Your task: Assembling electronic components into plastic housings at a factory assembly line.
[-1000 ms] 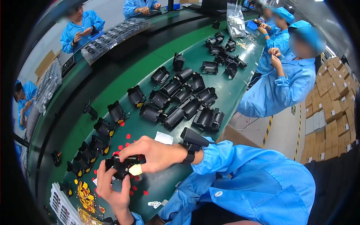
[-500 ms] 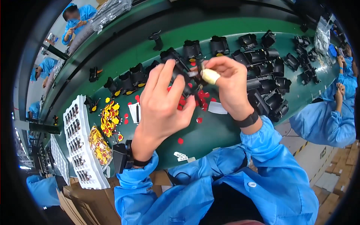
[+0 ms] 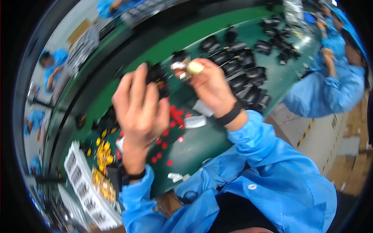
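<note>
Head view: left hand (image 3: 138, 106) is gripping a black plastic part (image 3: 155, 75), fingers curled around it, raised above the green table (image 3: 194, 143). Right hand (image 3: 210, 83) is pinching a small yellowish piece (image 3: 194, 68) just beside that part (detail blurred). Red dots (image 3: 171, 128) are lying on the table below both hands; more black parts (image 3: 241, 66) are sitting beyond the right hand.

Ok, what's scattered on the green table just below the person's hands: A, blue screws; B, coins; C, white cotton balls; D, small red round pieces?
D: small red round pieces lie scattered on the green table under the left hand and right hand.
</note>
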`<action>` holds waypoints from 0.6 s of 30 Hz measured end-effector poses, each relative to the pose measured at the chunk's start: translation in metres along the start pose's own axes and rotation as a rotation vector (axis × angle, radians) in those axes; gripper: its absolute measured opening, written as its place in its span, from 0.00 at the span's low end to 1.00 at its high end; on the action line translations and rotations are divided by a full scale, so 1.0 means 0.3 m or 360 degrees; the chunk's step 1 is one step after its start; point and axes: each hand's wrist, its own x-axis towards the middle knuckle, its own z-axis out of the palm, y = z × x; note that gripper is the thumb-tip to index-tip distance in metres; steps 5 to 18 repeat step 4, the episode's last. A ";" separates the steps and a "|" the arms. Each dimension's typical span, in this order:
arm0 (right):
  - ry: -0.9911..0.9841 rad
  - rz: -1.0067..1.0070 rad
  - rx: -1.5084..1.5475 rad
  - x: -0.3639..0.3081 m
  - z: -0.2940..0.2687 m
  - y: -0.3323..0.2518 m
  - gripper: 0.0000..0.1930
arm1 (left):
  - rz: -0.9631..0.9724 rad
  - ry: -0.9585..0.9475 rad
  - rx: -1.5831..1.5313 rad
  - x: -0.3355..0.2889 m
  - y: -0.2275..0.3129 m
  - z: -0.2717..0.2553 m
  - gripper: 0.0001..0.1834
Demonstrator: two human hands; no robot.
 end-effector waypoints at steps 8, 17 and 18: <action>-0.0084 -0.0002 -0.0101 0.037 -0.038 0.083 0.12 | -0.0069 -0.0054 0.0017 -0.025 -0.008 -0.017 0.20; -0.0084 -0.0002 -0.0101 0.037 -0.038 0.083 0.12 | -0.0069 -0.0054 0.0017 -0.025 -0.008 -0.017 0.20; -0.0084 -0.0002 -0.0101 0.037 -0.038 0.083 0.12 | -0.0069 -0.0054 0.0017 -0.025 -0.008 -0.017 0.20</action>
